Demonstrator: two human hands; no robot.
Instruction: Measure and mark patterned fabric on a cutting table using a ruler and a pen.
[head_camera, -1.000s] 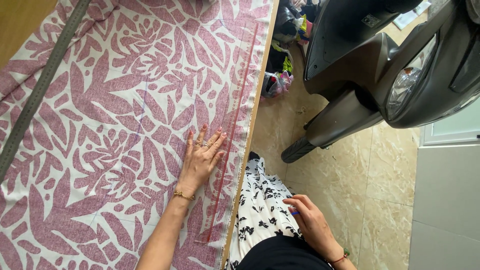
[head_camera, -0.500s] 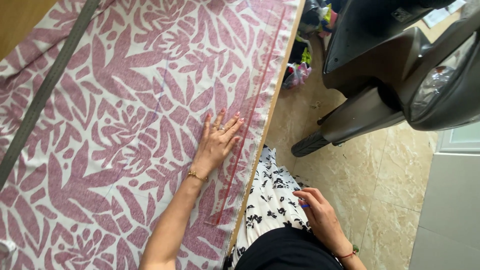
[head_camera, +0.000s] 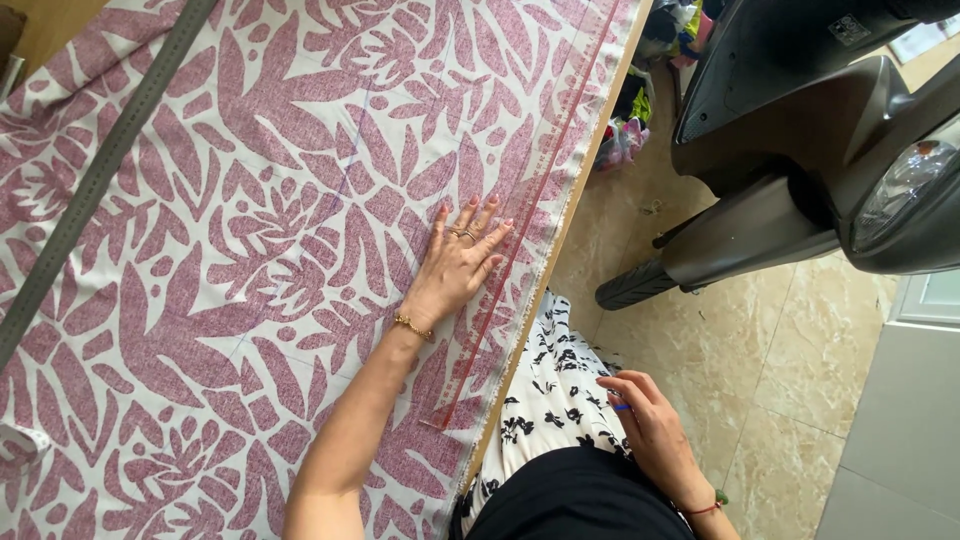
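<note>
- A clear ruler (head_camera: 520, 250) with red markings lies on the cloth (head_camera: 250, 230), close to the near edge of the surface (head_camera: 575, 210). Its long axis runs parallel to that edge, from a near end by the person's waist up and away to the far top of the view.
- The left hand (head_camera: 455, 265) rests flat on the cloth, palm down, just to the left of the ruler. Its fingers (head_camera: 470, 215) are spread and released, grasping nothing; the outermost fingertip reaches the ruler's edge or sits just beside it, and I cannot tell whether it touches.
- So the ruler lies to the right of the left fingers, with its length running almost the same way as they point.
- The left hand is much the nearer one to the ruler.
- The right hand (head_camera: 655, 430) is off the surface, low by the person's patterned garment (head_camera: 555, 400), well apart from the ruler. Its fingers are curled around a small blue thing (head_camera: 620, 406), probably a marking pencil or chalk, too small to tell.
- The cloth is white with large purple-red leaf shapes and covers nearly the whole surface; a faint blue line (head_camera: 345, 185) is drawn on it to the left of the hand.
- A long grey strip (head_camera: 100, 180), perhaps a metal rule, crosses the cloth on the far left.
- A dark scooter (head_camera: 800, 150) stands on the tiled floor (head_camera: 760, 370) to the right.
</note>
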